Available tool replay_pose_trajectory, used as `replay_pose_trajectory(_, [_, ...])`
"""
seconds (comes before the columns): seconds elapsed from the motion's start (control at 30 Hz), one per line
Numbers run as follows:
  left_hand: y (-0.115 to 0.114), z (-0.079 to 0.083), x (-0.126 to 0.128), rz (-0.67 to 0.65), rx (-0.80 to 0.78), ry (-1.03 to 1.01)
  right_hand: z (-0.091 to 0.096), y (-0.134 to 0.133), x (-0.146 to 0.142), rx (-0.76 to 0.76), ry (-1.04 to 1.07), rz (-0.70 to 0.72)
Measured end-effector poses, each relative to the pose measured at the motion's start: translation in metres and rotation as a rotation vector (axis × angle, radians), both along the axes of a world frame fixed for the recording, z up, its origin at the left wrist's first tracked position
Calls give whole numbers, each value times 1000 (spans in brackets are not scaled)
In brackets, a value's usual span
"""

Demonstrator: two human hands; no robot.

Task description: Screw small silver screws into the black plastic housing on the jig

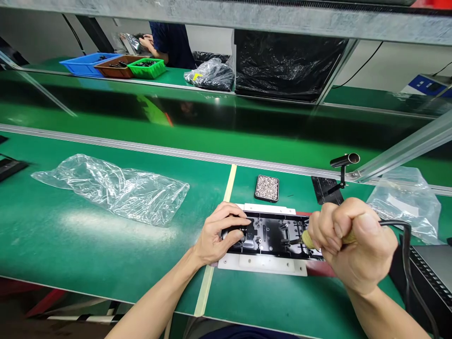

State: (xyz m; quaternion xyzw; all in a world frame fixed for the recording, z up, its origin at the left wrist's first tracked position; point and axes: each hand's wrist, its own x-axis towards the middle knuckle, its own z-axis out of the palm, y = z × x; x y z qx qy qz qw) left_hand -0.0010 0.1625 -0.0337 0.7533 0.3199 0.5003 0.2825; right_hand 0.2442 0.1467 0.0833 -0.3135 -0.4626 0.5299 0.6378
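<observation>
A long black plastic housing [270, 235] with posts and ribs inside lies in a white fixture [263, 264] on the green bench. My left hand [221, 233] grips the housing's left end, its thumb and fingers bent over a small part that I cannot make out. In a closed fist, my right hand [353, 240] holds a corded tool that looks like a soldering iron [308, 239], with a yellowish handle. Its dark tip points left, down into the right half of the housing; whether it touches cannot be made out.
Behind the fixture sit a small tray of silvery pieces [267, 188] and a black tube holder [344, 161]. Clear plastic bags [116, 188] lie left and right. Across the green belt [197, 127], a person [173, 44] works beside parts bins [86, 64]. A black cord hangs at right.
</observation>
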Motion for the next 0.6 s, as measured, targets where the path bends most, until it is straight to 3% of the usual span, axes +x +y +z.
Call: replay_pose_trajectory(0.6, [1, -1, -3, -7, 15, 35, -4, 2, -10, 16, 10, -37])
